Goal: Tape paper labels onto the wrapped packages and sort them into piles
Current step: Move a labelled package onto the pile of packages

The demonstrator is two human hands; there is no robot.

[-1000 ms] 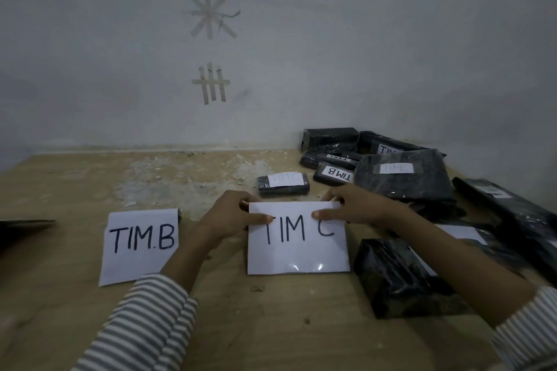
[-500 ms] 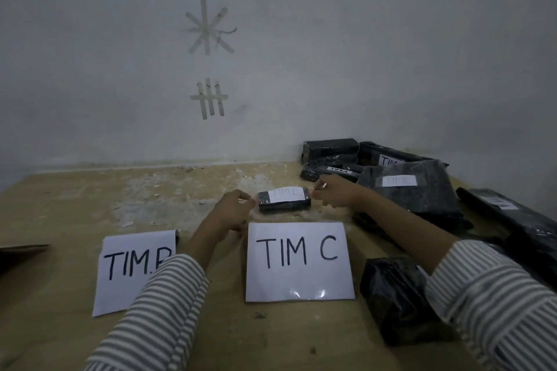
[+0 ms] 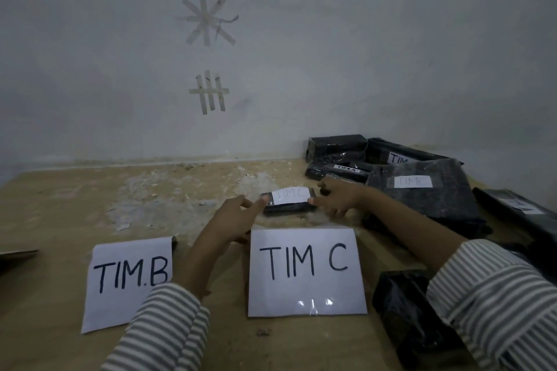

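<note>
Touching the small black pkg (image 3: 286, 208): left hand (image 3: 238, 217) puts a straight finger on its left end, right hand (image 3: 337, 199) pinches its right end. Pkg lies on table (image 3: 75, 205) just behind TIM C sheet (image 3: 306, 271).

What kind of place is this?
Probably an improvised parcel-sorting spot in a plain room: a worn wooden table against a wall, black-wrapped packages with paper labels, and sheets marked TIM.B and TIM C.
</note>
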